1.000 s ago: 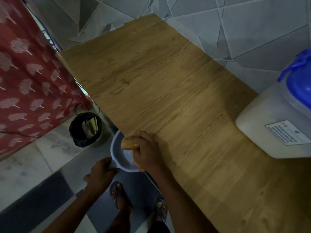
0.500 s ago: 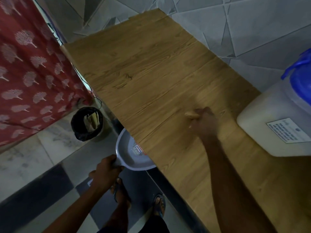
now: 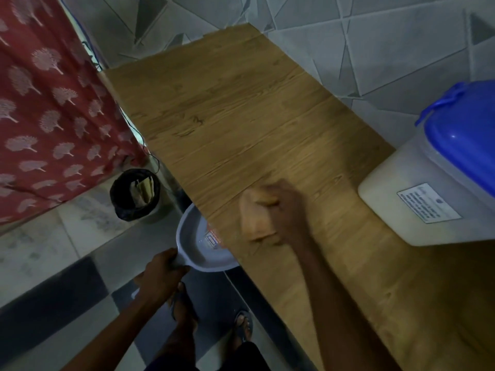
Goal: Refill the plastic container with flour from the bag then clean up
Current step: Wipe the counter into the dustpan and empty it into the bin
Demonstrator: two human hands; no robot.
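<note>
A translucent plastic container (image 3: 407, 194) full of pale flour, with a blue lid (image 3: 463, 135), stands on the wooden table (image 3: 227, 108) at the right. My right hand (image 3: 289, 210) presses a yellowish sponge (image 3: 257, 218), blurred, on the tabletop near the front edge. My left hand (image 3: 160, 271) grips the handle of a grey dustpan (image 3: 198, 242), held just under the table's edge. No flour bag is visible.
A black-lined waste bin (image 3: 135, 194) with paper scraps stands on the tiled floor left of the table. A red patterned curtain (image 3: 51, 111) hangs at the left. Grey tiled wall (image 3: 348, 36) runs behind the table. My sandalled feet (image 3: 242, 325) are below.
My right hand first reached out towards the container, then swept the sponge back towards the table edge and dustpan. The dustpan stayed under the edge.
</note>
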